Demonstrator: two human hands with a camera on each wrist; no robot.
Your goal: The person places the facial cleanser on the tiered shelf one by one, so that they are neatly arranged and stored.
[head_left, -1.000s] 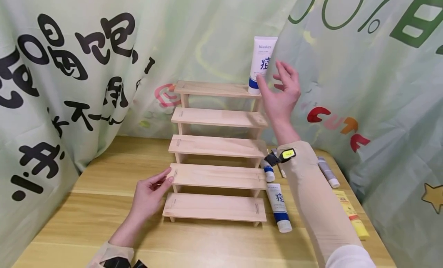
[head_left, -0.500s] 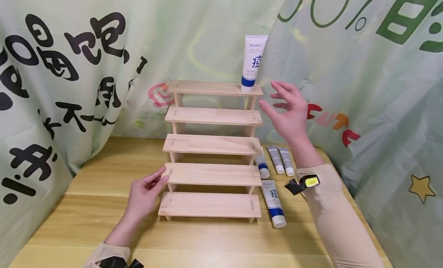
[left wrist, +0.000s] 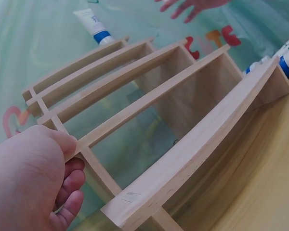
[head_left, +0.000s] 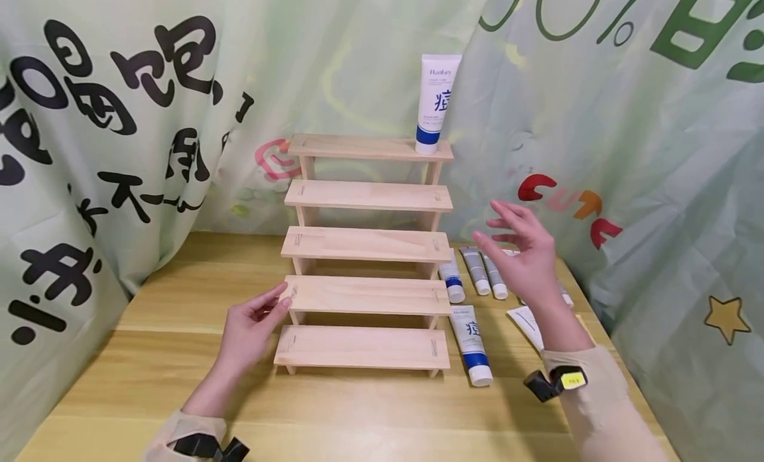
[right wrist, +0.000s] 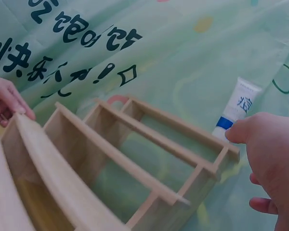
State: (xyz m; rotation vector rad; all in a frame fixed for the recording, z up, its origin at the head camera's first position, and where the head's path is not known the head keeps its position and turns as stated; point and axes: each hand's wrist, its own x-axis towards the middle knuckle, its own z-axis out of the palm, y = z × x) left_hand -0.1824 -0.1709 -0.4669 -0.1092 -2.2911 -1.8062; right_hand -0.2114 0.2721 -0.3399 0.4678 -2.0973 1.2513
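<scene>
Pinching rack [head_left: 365, 295]: left grip [head_left: 251, 324] | atop: "Hankey 痘" tube [head_left: 437, 104] | curtain [head_left: 370, 71]: "CUTE"

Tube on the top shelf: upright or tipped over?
Upright: in the head view, the tube stands on its white cap on the top shelf, flat end pointing up.

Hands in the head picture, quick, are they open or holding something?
Left hand: pinching the wooden stand at its left side.
Right hand: open, holding nothing.
</scene>
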